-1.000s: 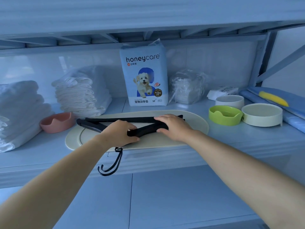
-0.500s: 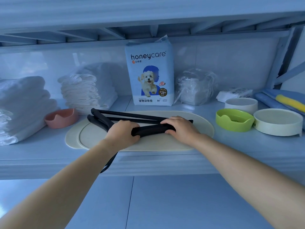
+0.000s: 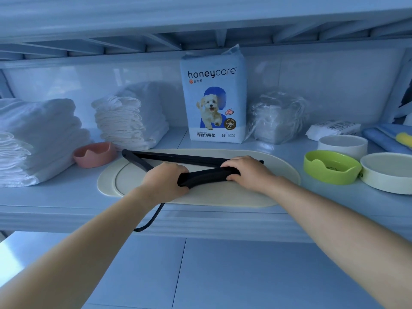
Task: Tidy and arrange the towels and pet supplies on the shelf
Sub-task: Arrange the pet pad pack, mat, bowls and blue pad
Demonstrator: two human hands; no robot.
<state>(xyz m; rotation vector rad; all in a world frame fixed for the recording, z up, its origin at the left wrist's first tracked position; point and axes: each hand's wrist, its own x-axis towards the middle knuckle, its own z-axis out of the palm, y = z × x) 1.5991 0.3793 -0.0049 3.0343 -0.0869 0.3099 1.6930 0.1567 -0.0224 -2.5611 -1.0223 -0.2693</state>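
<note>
A folded black strap (image 3: 207,176) is gripped at both ends of its bundle: the left hand (image 3: 166,182) is curled round one end and the right hand (image 3: 247,172) is clamped over the other. The bundle is held just above a cream mat (image 3: 283,177) on the shelf (image 3: 66,197). Two strands run back to a bend near a pink bowl (image 3: 93,153), and a loop hangs below the shelf edge. A green bowl (image 3: 332,168) with a small dark print on its floor, a cream bowl (image 3: 388,172) and a white bowl (image 3: 342,143) are set close together on the right. White folded pieces are held in a clear bag (image 3: 278,118) beside an upright pack of training pads (image 3: 214,97). Compared with a second earlier, the same grip is kept, and the hook seen hanging then is hidden.
</note>
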